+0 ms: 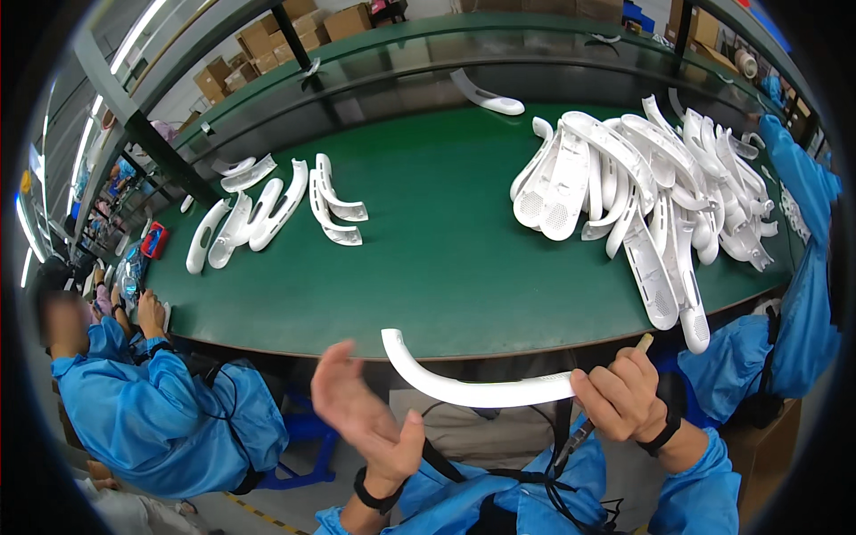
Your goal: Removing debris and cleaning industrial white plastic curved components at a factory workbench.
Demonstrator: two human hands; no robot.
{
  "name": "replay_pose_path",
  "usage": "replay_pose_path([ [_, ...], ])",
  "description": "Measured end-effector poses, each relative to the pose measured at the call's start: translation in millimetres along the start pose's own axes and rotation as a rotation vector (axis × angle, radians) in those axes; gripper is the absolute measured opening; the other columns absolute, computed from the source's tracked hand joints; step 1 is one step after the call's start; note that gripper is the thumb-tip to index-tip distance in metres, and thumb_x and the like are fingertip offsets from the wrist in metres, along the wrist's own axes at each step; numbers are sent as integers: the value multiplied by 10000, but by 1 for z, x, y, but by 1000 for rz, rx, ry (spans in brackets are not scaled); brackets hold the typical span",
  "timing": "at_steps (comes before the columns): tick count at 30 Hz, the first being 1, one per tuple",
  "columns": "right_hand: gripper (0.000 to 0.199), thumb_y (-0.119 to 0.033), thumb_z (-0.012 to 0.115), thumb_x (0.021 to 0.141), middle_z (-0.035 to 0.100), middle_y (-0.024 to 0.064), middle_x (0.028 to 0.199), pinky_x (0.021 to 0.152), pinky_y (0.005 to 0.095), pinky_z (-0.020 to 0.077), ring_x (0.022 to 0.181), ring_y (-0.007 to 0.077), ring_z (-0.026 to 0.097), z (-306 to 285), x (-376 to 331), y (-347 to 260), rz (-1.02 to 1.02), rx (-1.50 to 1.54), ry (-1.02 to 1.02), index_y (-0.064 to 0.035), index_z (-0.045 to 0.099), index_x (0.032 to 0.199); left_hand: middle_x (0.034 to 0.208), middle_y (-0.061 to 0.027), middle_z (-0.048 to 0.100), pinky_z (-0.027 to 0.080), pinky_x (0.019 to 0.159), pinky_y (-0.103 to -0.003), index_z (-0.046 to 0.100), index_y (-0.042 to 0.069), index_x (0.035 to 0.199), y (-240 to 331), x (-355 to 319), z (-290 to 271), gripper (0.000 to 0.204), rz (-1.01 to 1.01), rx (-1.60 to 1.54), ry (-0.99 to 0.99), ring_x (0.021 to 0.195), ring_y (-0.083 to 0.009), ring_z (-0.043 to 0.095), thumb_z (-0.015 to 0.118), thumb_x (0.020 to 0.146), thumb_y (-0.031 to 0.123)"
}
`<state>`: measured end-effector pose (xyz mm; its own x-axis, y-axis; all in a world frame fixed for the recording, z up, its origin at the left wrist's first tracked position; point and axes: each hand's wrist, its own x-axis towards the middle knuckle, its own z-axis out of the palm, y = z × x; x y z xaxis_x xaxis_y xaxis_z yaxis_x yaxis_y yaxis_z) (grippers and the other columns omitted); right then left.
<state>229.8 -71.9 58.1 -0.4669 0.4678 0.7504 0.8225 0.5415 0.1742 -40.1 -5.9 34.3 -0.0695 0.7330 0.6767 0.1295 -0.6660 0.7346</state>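
Note:
My right hand is closed around one end of a glossy white curved plastic shell, held level just in front of the table edge. A small yellowish tip pokes up beyond its fingers; whether it is a tool end or a covered fingertip I cannot tell. My left hand, slightly smeared by motion, is open with nothing in it, below the shell's upturned free end and apart from it. Both wrists wear black bands, and a dark slim handle shows below my right hand.
A large heap of similar white shells covers the green table's right side. Several more lie at left, and a single shell rests at the back. Co-workers in blue sit at left and right.

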Motion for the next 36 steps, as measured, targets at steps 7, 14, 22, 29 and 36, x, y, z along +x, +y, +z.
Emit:
replay_pose_path([
  [7, 250, -113, 691, 669, 540, 33, 800, 522, 273, 348, 595, 140, 434, -3, 20, 21, -62, 107, -114, -28, 676, 904, 782, -79, 665, 461, 637, -320, 686, 20, 989, 24, 15, 12, 245, 96, 484, -954, 670, -193, 633, 748, 784, 138],
  [14, 225, -90, 532, 915, 500, 85, 899, 673, 314, 440, 728, 155, 498, -17, 46, 38, 932, 635, -325, 21, 474, 1101, 678, -50, 654, 423, 472, -256, 672, -32, 888, -19, -41, 42, 265, -983, -272, -486, 581, -72, 603, 594, 970, 208],
  [22, 402, -313, 447, 1029, 572, 177, 1244, 1028, 378, 395, 1174, 259, 531, 7, 46, 13, 767, 1000, -105, 29, 562, 1206, 761, -59, 648, 549, 524, -254, 640, -73, 1000, -31, -48, 60, 339, -1109, -425, -440, 583, -102, 620, 585, 981, 261],
  [29, 215, -92, 562, 978, 660, 137, 1126, 813, 290, 522, 932, 157, 644, 45, 17, -13, 862, 1094, -53, 43, 586, 1143, 742, -44, 632, 548, 496, -256, 638, -63, 994, -33, -42, 61, 343, -1173, -440, -454, 544, -97, 592, 574, 984, 274],
  [36, 241, 34, 717, 803, 694, 170, 984, 676, 291, 529, 774, 274, 672, 25, 32, -12, 734, 651, -237, 34, 654, 1035, 751, -44, 627, 544, 488, -251, 641, -53, 990, -32, -37, 58, 303, -1223, -487, -455, 546, -87, 581, 564, 983, 240],
])
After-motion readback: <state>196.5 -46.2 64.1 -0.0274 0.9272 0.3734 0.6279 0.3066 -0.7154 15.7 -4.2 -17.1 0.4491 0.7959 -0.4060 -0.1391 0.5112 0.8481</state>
